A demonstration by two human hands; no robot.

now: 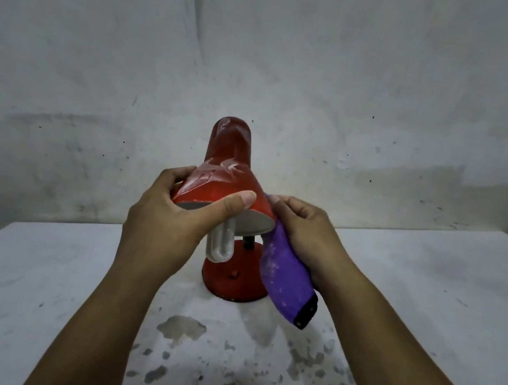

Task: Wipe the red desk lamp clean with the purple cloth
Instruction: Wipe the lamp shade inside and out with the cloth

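Note:
The red desk lamp (226, 167) stands on a white table, its shade tilted toward me and streaked with white dust. A white bulb (220, 244) pokes out below the shade, and the round red base (230, 284) sits behind it. My left hand (172, 212) grips the shade's rim, thumb across the front and fingers round the left side. My right hand (302, 234) holds the purple cloth (286, 275) against the shade's right edge. The cloth hangs down, dusty, with a dark trim at its lower end.
The white table (28, 289) has worn, patchy grey spots near me, and its far edge runs just behind the lamp. A stained grey wall (270, 44) stands close behind.

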